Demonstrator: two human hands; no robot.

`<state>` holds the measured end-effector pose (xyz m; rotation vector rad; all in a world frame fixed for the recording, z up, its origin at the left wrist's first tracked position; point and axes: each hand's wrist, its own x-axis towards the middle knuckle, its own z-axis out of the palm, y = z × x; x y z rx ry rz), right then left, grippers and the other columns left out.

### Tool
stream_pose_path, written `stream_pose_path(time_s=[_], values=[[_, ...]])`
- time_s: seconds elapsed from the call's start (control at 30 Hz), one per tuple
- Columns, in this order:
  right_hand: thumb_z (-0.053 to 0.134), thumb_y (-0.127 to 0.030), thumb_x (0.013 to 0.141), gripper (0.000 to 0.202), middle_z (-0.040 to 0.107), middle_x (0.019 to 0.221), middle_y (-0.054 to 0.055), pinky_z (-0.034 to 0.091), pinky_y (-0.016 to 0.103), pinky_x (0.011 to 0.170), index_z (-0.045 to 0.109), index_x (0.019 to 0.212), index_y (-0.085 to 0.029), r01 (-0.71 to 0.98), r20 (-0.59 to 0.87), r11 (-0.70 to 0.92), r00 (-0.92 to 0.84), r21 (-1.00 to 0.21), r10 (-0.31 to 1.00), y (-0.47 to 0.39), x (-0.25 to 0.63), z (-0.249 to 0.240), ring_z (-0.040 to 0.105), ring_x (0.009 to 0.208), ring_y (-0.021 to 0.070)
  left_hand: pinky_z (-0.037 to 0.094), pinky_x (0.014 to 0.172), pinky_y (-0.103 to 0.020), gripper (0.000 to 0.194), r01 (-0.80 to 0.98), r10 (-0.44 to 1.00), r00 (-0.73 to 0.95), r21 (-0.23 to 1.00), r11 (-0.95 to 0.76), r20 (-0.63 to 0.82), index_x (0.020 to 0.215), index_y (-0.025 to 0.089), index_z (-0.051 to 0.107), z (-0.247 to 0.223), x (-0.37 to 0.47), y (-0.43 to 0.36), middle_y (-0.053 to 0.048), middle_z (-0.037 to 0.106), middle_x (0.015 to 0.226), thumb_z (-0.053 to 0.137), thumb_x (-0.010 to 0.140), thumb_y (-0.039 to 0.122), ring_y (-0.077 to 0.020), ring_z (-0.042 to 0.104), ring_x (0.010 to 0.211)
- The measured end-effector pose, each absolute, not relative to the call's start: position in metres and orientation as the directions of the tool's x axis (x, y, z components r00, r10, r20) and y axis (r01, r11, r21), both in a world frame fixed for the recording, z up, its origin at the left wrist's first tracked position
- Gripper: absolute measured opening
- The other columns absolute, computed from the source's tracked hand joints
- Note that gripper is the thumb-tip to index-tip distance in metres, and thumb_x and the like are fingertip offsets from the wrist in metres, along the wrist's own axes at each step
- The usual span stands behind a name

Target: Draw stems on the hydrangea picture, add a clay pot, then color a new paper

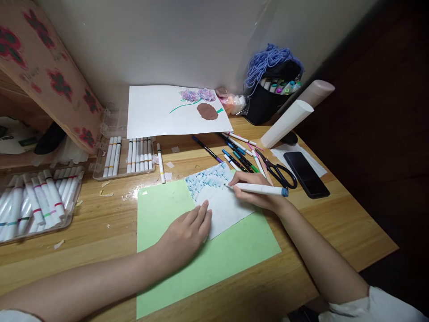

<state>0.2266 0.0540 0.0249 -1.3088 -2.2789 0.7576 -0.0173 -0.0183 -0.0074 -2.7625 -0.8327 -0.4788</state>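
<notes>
In my right hand point(253, 190) is a white marker point(264, 190) with a blue end, its tip at the white paper point(223, 210). Rows of short blue strokes cover the upper part of that paper, and the lower part is plain. My left hand point(189, 226) lies flat across the paper's lower left edge, fingers stretched out. Beneath both is a larger green sheet point(161, 286) on the wooden table.
Loose pens point(237, 156), black scissors point(279, 172) and a phone point(306, 174) lie beyond my right hand. Marker cases point(124, 174) stand left. At the back are a flower drawing point(150, 112), a black pen holder point(261, 107) and a white tube point(286, 123).
</notes>
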Motion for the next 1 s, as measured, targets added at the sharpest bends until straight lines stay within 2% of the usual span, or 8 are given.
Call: stream_pose_path(time_s=[0.07,0.17,0.27,0.43,0.57,0.7,0.8,1.0], values=[[0.054,-0.017,0.078,0.007,0.068,0.079,0.001,0.045,0.023,0.066,0.06,0.08,-0.02,0.654,0.1,0.428,-0.477,-0.624,0.873,0.054,0.229,0.025,0.064,0.072,0.0153,0.053,0.078,-0.033,0.035,0.567,0.497,0.787,-0.109,-0.817,0.367,0.114,0.0,0.051,-0.007,-0.017,-0.018,-0.023,0.059,0.12,0.031,0.085,0.0,-0.0239,0.063,0.097],[0.054,-0.018,0.078,0.007,0.068,0.079,0.001,0.045,0.023,0.064,0.06,0.08,-0.02,0.64,0.049,0.44,-0.533,-0.63,0.845,0.055,0.231,0.026,0.064,0.07,0.0155,0.053,0.079,-0.033,0.035,0.563,0.494,0.789,-0.108,-0.82,0.365,0.114,-0.001,0.051,-0.006,-0.017,-0.018,-0.024,0.058,0.12,0.032,0.085,0.0,-0.0241,0.063,0.098],[0.053,-0.02,0.079,0.006,0.068,0.078,0.001,0.044,0.023,0.063,0.059,0.08,-0.02,0.69,0.057,0.422,-0.486,-0.588,0.872,0.056,0.235,0.028,0.063,0.069,0.0154,0.054,0.079,-0.034,0.035,0.561,0.495,0.792,-0.106,-0.821,0.358,0.114,-0.001,0.052,-0.007,-0.018,-0.018,-0.023,0.058,0.121,0.032,0.085,0.001,-0.0249,0.062,0.099],[0.055,-0.023,0.078,0.006,0.066,0.07,0.0,0.041,0.022,0.057,0.059,0.08,-0.02,0.713,0.0,0.43,-0.517,-0.553,0.856,0.056,0.242,0.032,0.059,0.059,0.0134,0.053,0.08,-0.034,0.036,0.562,0.492,0.791,-0.113,-0.82,0.363,0.115,-0.001,0.051,-0.008,-0.019,-0.018,-0.023,0.057,0.122,0.032,0.085,0.0,-0.0252,0.061,0.102],[0.054,-0.024,0.079,0.006,0.066,0.069,0.0,0.04,0.023,0.058,0.058,0.079,-0.02,0.759,0.058,0.419,-0.453,-0.498,0.89,0.055,0.243,0.032,0.059,0.061,0.0143,0.053,0.079,-0.034,0.036,0.561,0.489,0.792,-0.119,-0.819,0.366,0.114,0.0,0.052,-0.006,-0.018,-0.018,-0.023,0.057,0.122,0.031,0.086,0.0,-0.0248,0.061,0.101],[0.053,-0.021,0.078,0.005,0.065,0.071,0.0,0.041,0.022,0.059,0.058,0.08,-0.021,0.739,0.03,0.454,-0.509,-0.498,0.86,0.055,0.242,0.03,0.06,0.062,0.0141,0.053,0.078,-0.034,0.035,0.559,0.491,0.795,-0.118,-0.82,0.356,0.114,0.0,0.053,-0.006,-0.018,-0.017,-0.023,0.057,0.122,0.032,0.086,0.001,-0.0248,0.062,0.1],[0.053,-0.019,0.077,0.005,0.066,0.074,0.001,0.042,0.024,0.062,0.058,0.079,-0.021,0.785,0.089,0.435,-0.444,-0.441,0.892,0.057,0.243,0.027,0.061,0.066,0.0162,0.053,0.08,-0.034,0.035,0.561,0.491,0.791,-0.114,-0.82,0.365,0.114,0.0,0.053,-0.006,-0.018,-0.017,-0.023,0.057,0.123,0.032,0.086,0.0,-0.0251,0.061,0.101],[0.051,-0.022,0.079,0.005,0.067,0.075,0.002,0.043,0.025,0.062,0.056,0.078,-0.021,0.763,0.108,0.447,-0.453,-0.467,0.885,0.059,0.242,0.024,0.062,0.067,0.017,0.053,0.079,-0.035,0.036,0.562,0.495,0.788,-0.097,-0.822,0.367,0.115,0.0,0.052,-0.007,-0.018,-0.018,-0.023,0.057,0.123,0.032,0.086,0.0,-0.025,0.062,0.1]])
